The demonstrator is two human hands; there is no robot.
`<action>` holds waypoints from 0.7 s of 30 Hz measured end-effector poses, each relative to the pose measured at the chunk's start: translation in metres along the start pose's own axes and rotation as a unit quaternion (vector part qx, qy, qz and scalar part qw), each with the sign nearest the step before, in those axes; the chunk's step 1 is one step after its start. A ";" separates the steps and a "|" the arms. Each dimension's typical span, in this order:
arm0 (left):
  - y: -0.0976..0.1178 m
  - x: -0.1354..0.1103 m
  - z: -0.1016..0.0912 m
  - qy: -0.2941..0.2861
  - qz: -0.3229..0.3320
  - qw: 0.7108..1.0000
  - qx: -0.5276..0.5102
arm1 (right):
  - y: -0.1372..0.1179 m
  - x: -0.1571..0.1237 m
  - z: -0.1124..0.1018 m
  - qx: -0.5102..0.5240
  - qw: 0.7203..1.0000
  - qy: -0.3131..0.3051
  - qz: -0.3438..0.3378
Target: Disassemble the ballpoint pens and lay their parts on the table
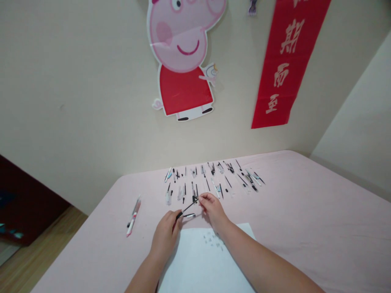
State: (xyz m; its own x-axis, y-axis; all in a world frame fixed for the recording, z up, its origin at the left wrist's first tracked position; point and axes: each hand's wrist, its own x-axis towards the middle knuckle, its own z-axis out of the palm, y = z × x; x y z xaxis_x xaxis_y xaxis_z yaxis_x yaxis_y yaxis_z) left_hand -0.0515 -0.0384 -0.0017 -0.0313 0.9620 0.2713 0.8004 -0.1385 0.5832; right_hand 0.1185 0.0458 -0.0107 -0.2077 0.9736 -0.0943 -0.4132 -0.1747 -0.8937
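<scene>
My left hand (167,232) is closed around the black end of a pen part (179,215). From it a thin dark pen refill (191,204) slants up to the right. The fingertips of my right hand (212,207) pinch the refill's far end. Just below the refill, a clear pen piece with dark parts (190,215) sits close to my left fingers; I cannot tell whether it is held or lies on the cloth. Under my forearms is a white paper sheet (195,260) with small marks or bits (214,240) near its upper right.
Two rows of pen parts, such as caps, barrels and refills (208,183), lie on the pink cloth (305,211) beyond my hands. A few whole pens (133,217) lie at the left. Behind stands a wall with a pink pig cutout (186,89) and a red banner (287,65).
</scene>
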 end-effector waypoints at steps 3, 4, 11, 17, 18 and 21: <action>-0.003 0.002 -0.002 0.009 -0.010 1.000 0.003 | -0.002 0.008 -0.007 0.058 0.996 0.062 0.001; -0.004 0.003 -0.002 0.016 -0.012 1.000 0.002 | -0.002 0.010 -0.010 0.074 0.994 0.078 0.000; -0.012 0.005 -0.007 0.094 -0.041 0.990 -0.096 | -0.005 0.011 -0.008 0.102 0.993 0.057 0.032; 0.011 0.004 -0.003 0.040 -0.194 0.906 -0.373 | -0.003 -0.004 0.005 0.064 0.990 -0.092 0.084; 0.015 0.004 -0.002 0.020 -0.203 0.891 -0.405 | -0.003 -0.006 0.006 0.054 0.990 -0.103 0.081; 0.024 0.002 0.000 -0.038 -0.227 0.859 -0.457 | -0.004 -0.011 0.008 0.017 0.989 -0.129 0.066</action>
State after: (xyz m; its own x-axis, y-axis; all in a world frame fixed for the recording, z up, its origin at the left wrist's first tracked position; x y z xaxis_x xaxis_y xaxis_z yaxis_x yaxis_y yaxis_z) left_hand -0.0319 -0.0396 0.0127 -0.1483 0.9737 -0.1728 -0.0898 0.1607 0.9829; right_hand 0.1154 0.0347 -0.0028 -0.4790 0.8731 -0.0906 -0.3967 -0.3074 -0.8649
